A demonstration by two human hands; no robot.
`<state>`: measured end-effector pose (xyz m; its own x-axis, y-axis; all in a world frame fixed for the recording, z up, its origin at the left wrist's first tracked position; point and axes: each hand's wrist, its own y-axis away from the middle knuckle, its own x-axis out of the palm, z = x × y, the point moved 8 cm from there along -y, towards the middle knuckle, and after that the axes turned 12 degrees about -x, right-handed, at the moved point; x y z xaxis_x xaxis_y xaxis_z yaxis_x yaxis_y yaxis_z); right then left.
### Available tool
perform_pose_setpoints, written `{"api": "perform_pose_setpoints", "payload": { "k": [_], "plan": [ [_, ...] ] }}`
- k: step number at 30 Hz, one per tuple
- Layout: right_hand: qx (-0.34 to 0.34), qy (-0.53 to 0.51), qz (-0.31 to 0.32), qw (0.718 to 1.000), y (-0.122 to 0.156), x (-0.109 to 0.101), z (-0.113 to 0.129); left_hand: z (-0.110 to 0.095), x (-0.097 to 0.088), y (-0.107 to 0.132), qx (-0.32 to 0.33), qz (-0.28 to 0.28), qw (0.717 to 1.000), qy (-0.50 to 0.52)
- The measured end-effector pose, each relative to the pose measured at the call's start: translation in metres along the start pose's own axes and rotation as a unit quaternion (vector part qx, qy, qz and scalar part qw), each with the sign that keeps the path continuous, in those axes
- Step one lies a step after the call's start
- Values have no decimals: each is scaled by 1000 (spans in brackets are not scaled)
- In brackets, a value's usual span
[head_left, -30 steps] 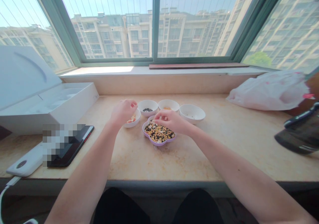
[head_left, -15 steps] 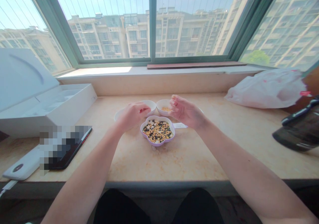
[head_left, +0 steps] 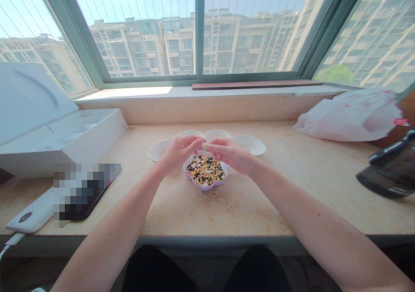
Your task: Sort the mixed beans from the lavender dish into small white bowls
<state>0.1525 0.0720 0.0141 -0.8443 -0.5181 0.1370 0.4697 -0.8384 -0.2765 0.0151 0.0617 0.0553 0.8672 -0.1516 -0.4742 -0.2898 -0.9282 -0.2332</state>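
Observation:
A purple-rimmed, flower-shaped bowl (head_left: 206, 188) full of mixed yellow and black beans with some pale pieces stands in front of me. Over its far edge, my left hand (head_left: 183, 150) and my right hand (head_left: 229, 154) meet fingertip to fingertip. A small pale piece (head_left: 205, 146) shows between them, pinched by my right thumb and fingers. My left fingers are closed together; what they hold, if anything, is hidden. Behind my hands are several white bowls: a left one (head_left: 158, 150), two at the back (head_left: 218, 133) and a right one (head_left: 249, 145).
An open white box (head_left: 97, 134) sits at the left. In front of it lie a dark phone (head_left: 87, 207), partly blurred out, and a white power bank (head_left: 30, 216) with a cable. To the right are a white plastic bag (head_left: 348, 117) and a dark glossy container (head_left: 385, 175).
My right hand has come down and left, away from the back bowls, and my left hand has shifted slightly right. Their fingertips now meet above the bean bowl.

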Motion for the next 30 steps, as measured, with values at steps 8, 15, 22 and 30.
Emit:
{"api": "perform_pose_setpoints", "payload": {
  "k": [8,15,22,30],
  "plan": [
    [-14,65,-19,998,0,-2,1,10,4,-5,3,18,999,29],
    [-16,170,-10,985,0,-4,1,10,-6,-6,-20,19,1000,-13],
    [-18,261,-10,965,-1,-10,0,37,-57,-12,-124,-125,944,-279],
    [-46,365,86,926,1,1,-1,77,-67,-5,-313,-38,825,-469]
  ]
}}
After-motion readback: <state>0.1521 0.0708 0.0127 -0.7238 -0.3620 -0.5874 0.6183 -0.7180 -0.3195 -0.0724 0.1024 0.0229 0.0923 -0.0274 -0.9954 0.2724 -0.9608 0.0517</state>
